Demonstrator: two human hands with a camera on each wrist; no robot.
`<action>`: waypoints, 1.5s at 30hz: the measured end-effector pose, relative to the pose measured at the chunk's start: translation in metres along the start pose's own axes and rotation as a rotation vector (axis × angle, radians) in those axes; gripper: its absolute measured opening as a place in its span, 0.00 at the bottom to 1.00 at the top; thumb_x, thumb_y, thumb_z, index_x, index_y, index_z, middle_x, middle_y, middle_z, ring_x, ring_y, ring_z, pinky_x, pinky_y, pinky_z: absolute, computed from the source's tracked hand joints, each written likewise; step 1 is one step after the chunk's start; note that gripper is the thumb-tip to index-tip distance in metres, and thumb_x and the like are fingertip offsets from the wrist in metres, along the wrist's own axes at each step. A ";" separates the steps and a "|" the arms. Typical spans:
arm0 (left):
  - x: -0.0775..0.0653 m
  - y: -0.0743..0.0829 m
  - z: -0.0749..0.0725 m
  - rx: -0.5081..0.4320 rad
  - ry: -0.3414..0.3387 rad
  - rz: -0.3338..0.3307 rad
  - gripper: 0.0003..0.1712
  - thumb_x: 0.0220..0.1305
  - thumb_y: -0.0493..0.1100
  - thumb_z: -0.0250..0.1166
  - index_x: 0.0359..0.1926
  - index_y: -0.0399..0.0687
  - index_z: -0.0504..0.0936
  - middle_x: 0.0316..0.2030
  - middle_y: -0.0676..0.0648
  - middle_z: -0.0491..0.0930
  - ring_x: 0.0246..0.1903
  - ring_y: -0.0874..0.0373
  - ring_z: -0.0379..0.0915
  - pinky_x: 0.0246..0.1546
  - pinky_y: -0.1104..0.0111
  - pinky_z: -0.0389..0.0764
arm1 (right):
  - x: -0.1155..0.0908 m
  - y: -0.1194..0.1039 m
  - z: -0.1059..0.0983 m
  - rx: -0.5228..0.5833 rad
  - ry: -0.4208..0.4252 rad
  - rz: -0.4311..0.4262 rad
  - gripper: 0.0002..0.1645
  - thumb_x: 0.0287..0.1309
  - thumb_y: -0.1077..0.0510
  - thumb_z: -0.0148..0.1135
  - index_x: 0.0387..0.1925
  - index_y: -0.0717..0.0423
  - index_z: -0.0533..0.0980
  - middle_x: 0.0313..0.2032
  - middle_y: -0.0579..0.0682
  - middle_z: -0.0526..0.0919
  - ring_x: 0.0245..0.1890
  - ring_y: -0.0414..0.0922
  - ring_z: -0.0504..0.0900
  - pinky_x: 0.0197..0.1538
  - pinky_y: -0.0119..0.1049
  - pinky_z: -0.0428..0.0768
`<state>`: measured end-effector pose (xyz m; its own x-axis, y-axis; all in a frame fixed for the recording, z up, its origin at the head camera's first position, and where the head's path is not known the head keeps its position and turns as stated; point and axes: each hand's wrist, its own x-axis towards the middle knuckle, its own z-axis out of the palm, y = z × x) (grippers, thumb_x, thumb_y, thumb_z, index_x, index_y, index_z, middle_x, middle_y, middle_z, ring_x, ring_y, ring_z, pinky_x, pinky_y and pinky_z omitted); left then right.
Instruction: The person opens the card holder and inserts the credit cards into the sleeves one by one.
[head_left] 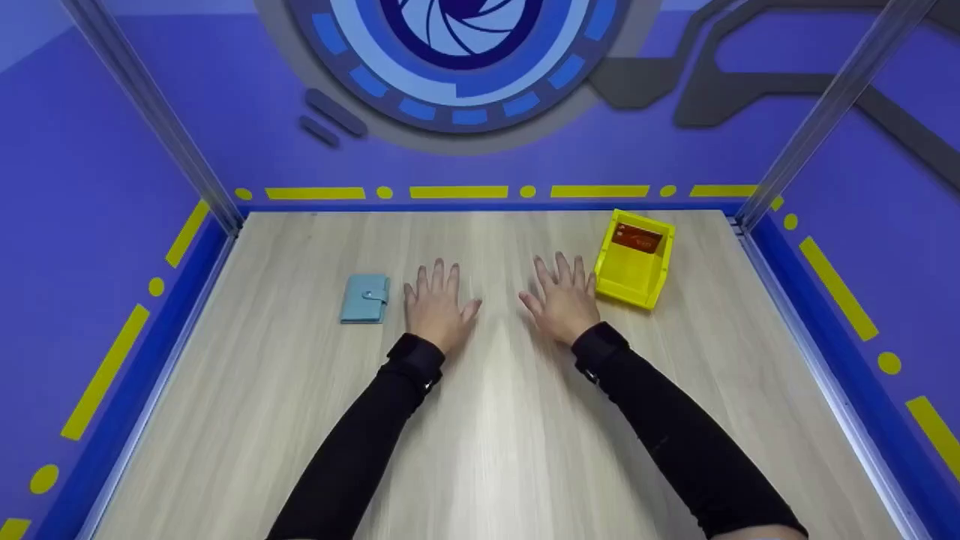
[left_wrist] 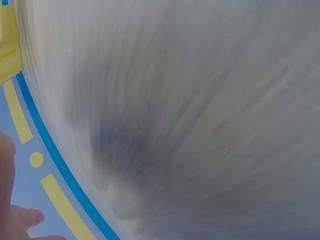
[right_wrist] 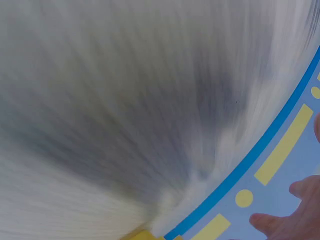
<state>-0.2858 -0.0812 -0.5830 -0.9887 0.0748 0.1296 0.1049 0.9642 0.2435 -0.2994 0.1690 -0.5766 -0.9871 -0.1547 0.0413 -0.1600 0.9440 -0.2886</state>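
Note:
In the head view my left hand [head_left: 437, 309] is palm down over the wooden table, fingers spread and holding nothing. Left of it lies a light blue wallet [head_left: 365, 299] with a snapped strap, closed. My right hand [head_left: 562, 304], also palm down with spread fingers, is empty beside a yellow plastic bin [head_left: 634, 271]. Its little finger is close to the bin's left wall; whether they touch I cannot tell. Inside the bin a dark red card [head_left: 637, 238] leans against the far end. Both wrist views show mostly blurred tabletop, with a few fingers [left_wrist: 25, 220] at the edge.
The light wood tabletop [head_left: 480, 450] is bordered by blue panels [head_left: 450, 169] with yellow dashes at the back and sides. Metal posts [head_left: 154, 112] stand at the far corners. Black sleeves and wrist straps [head_left: 600, 343] cover both forearms.

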 end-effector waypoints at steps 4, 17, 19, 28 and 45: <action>0.000 0.000 0.001 0.008 0.003 -0.001 0.49 0.79 0.70 0.60 0.88 0.52 0.60 0.87 0.38 0.57 0.86 0.32 0.51 0.81 0.31 0.59 | 0.000 0.000 -0.002 0.003 0.003 -0.001 0.48 0.81 0.28 0.50 0.90 0.42 0.52 0.88 0.65 0.49 0.88 0.73 0.41 0.84 0.78 0.43; -0.001 -0.024 -0.020 -0.091 0.071 -0.031 0.30 0.81 0.55 0.65 0.73 0.44 0.80 0.76 0.35 0.75 0.76 0.34 0.71 0.75 0.39 0.72 | 0.001 0.002 -0.004 0.016 -0.008 0.013 0.48 0.82 0.30 0.52 0.90 0.42 0.51 0.89 0.64 0.46 0.88 0.73 0.41 0.84 0.75 0.49; -0.002 -0.033 -0.027 -0.098 0.085 -0.049 0.28 0.81 0.54 0.65 0.71 0.43 0.82 0.74 0.35 0.78 0.73 0.34 0.75 0.71 0.39 0.75 | 0.001 0.003 -0.004 0.015 -0.009 0.011 0.48 0.82 0.30 0.53 0.90 0.44 0.52 0.89 0.65 0.47 0.88 0.73 0.42 0.84 0.74 0.49; -0.008 -0.093 -0.052 -0.122 0.098 -0.164 0.27 0.82 0.49 0.62 0.70 0.36 0.81 0.66 0.29 0.83 0.64 0.30 0.79 0.65 0.38 0.78 | -0.005 0.002 -0.011 0.042 -0.004 -0.061 0.44 0.81 0.37 0.58 0.85 0.53 0.62 0.85 0.70 0.58 0.84 0.72 0.58 0.85 0.67 0.58; -0.023 -0.147 -0.048 -0.253 0.025 -0.338 0.28 0.76 0.50 0.70 0.50 0.20 0.85 0.47 0.26 0.81 0.47 0.30 0.83 0.51 0.41 0.83 | -0.020 0.014 -0.011 0.114 -0.035 -0.089 0.28 0.80 0.47 0.61 0.71 0.58 0.79 0.75 0.67 0.74 0.74 0.68 0.76 0.79 0.61 0.71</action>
<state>-0.2732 -0.2371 -0.5761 -0.9694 -0.2443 0.0241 -0.1992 0.8403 0.5041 -0.2824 0.1883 -0.5713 -0.9680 -0.2478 0.0389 -0.2429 0.8873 -0.3920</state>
